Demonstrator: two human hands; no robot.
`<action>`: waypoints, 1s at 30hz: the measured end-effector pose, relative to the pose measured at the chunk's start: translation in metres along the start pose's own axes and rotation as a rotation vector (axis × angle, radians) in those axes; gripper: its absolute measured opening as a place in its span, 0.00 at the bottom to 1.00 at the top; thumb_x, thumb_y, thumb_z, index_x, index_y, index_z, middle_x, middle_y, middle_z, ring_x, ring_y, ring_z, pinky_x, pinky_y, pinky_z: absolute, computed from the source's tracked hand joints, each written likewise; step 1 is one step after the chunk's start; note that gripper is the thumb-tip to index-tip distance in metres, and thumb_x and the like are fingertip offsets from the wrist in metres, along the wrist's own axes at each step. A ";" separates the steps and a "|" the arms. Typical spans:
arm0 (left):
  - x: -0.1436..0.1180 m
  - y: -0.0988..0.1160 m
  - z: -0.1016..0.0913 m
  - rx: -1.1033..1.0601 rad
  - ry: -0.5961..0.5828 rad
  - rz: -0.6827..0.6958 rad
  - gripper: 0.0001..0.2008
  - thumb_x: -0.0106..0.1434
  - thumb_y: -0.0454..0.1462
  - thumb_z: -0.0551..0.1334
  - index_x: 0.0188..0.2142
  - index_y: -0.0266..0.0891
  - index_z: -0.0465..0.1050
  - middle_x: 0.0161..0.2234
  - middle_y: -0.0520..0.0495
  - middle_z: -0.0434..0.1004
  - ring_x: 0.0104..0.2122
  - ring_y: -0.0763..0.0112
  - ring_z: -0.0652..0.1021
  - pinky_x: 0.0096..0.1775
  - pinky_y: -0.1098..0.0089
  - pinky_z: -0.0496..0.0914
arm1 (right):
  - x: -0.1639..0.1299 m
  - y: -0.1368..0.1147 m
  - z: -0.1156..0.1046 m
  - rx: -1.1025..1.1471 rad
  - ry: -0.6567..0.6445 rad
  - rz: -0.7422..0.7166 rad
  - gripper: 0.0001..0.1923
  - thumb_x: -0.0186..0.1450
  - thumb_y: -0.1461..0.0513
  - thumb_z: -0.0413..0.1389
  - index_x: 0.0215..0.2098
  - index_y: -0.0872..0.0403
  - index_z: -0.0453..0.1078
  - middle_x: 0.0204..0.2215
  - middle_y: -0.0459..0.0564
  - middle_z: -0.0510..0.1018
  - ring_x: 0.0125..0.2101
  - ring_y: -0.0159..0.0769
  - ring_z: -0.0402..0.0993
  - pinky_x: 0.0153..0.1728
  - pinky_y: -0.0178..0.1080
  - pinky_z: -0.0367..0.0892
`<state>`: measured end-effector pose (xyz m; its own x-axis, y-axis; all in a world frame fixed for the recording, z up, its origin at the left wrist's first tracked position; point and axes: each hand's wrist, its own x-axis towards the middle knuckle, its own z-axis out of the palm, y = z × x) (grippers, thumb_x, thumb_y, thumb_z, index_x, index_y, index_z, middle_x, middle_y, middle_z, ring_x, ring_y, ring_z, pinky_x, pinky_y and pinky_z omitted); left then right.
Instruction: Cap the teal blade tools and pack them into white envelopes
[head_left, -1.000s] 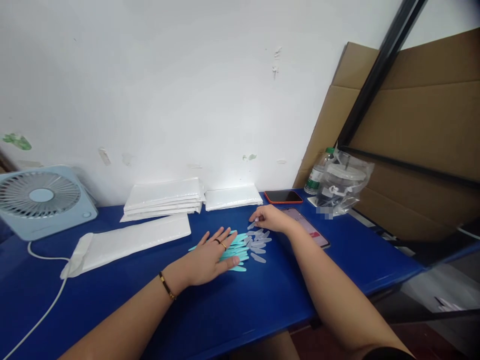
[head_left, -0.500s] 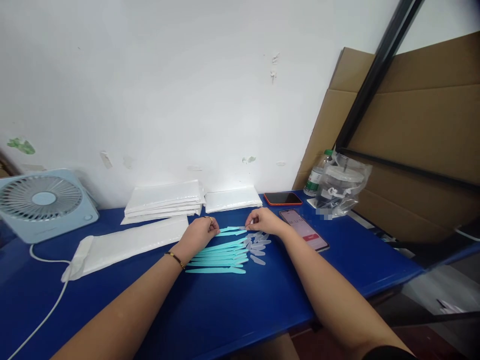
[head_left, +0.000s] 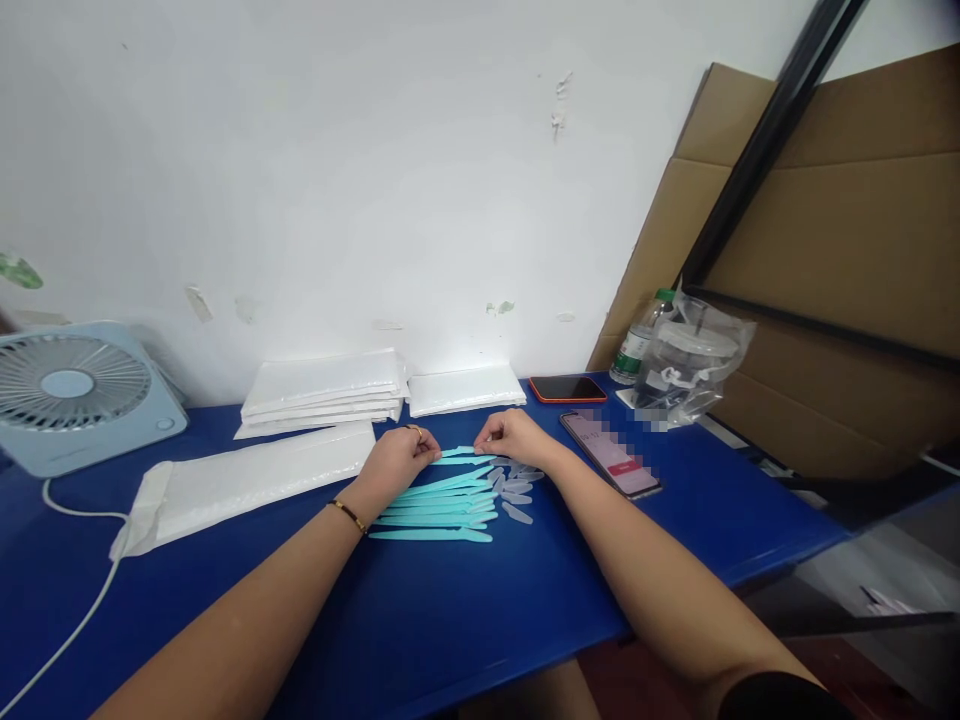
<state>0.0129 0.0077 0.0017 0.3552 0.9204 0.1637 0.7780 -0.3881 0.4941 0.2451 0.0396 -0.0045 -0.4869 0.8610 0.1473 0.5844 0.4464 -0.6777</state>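
My left hand (head_left: 405,462) pinches the handle of a turquoise eyebrow razor (head_left: 459,452), held level just above the others. At the razor's blade end, the fingers of my right hand (head_left: 516,440) are closed; the small clear blade cap seen there earlier is now hidden by them. Below lie several turquoise eyebrow razors (head_left: 439,508), roughly parallel, with their heads to the right. A loose heap of clear blade caps (head_left: 516,486) lies right beside those heads, under my right hand.
On the blue table (head_left: 480,610) are white padded packets (head_left: 322,385), a flatter stack (head_left: 466,388) and one long packet (head_left: 255,480). A fan (head_left: 82,395) with its cable stands left. Two phones (head_left: 568,388), a bottle (head_left: 637,340) and a bagged cup (head_left: 694,360) are right.
My right hand has moved left, against the razor's head, and the cap that showed between them is out of sight. The camera view has shifted slightly.
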 end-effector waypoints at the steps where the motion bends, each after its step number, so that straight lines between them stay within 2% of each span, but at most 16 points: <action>1: -0.001 0.001 0.000 0.015 0.012 0.013 0.11 0.58 0.42 0.56 0.33 0.41 0.74 0.31 0.48 0.75 0.32 0.66 0.73 0.34 0.68 0.66 | -0.002 0.000 -0.005 -0.013 0.003 -0.012 0.10 0.54 0.58 0.60 0.31 0.56 0.77 0.25 0.48 0.78 0.23 0.29 0.68 0.24 0.31 0.60; 4: -0.005 0.005 -0.002 0.070 0.053 0.107 0.12 0.59 0.43 0.56 0.38 0.43 0.74 0.38 0.49 0.75 0.39 0.65 0.72 0.39 0.67 0.65 | -0.012 -0.001 -0.024 -0.030 -0.009 -0.022 0.11 0.54 0.57 0.60 0.32 0.56 0.77 0.27 0.49 0.79 0.25 0.30 0.70 0.26 0.31 0.62; 8: -0.008 0.007 -0.001 0.177 0.040 0.202 0.11 0.60 0.44 0.56 0.38 0.46 0.75 0.40 0.50 0.76 0.42 0.62 0.71 0.41 0.64 0.63 | -0.024 -0.003 -0.039 -0.077 -0.132 -0.033 0.12 0.50 0.57 0.63 0.30 0.55 0.78 0.26 0.47 0.78 0.24 0.30 0.70 0.24 0.30 0.62; 14: -0.007 0.006 0.004 0.229 0.018 0.188 0.11 0.61 0.41 0.55 0.35 0.46 0.77 0.38 0.51 0.78 0.39 0.63 0.71 0.40 0.64 0.61 | -0.021 0.000 -0.030 -0.237 -0.122 -0.068 0.06 0.52 0.62 0.61 0.28 0.53 0.78 0.25 0.45 0.77 0.23 0.28 0.69 0.24 0.30 0.60; 19: -0.006 0.002 -0.001 0.203 -0.001 0.148 0.10 0.60 0.41 0.56 0.33 0.45 0.77 0.37 0.50 0.78 0.39 0.63 0.72 0.41 0.65 0.63 | -0.018 0.000 -0.025 -0.254 -0.046 -0.099 0.05 0.54 0.62 0.60 0.30 0.52 0.77 0.27 0.46 0.77 0.26 0.29 0.70 0.27 0.30 0.61; 25: -0.007 -0.007 -0.006 0.205 0.006 0.144 0.10 0.59 0.39 0.57 0.32 0.44 0.77 0.36 0.52 0.79 0.37 0.67 0.74 0.39 0.68 0.64 | -0.018 -0.002 -0.021 -0.279 -0.020 -0.106 0.05 0.55 0.63 0.60 0.30 0.53 0.77 0.28 0.47 0.77 0.27 0.29 0.70 0.28 0.30 0.60; 30: -0.007 -0.007 -0.005 0.217 0.027 0.157 0.08 0.59 0.39 0.58 0.32 0.45 0.77 0.35 0.53 0.79 0.36 0.68 0.75 0.38 0.70 0.64 | -0.013 -0.009 -0.008 -0.226 -0.004 -0.161 0.04 0.56 0.64 0.59 0.30 0.53 0.76 0.28 0.47 0.76 0.26 0.28 0.69 0.28 0.30 0.60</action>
<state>0.0018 0.0039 0.0013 0.4687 0.8479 0.2477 0.8085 -0.5248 0.2663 0.2517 0.0262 0.0056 -0.5875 0.7737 0.2369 0.6292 0.6209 -0.4675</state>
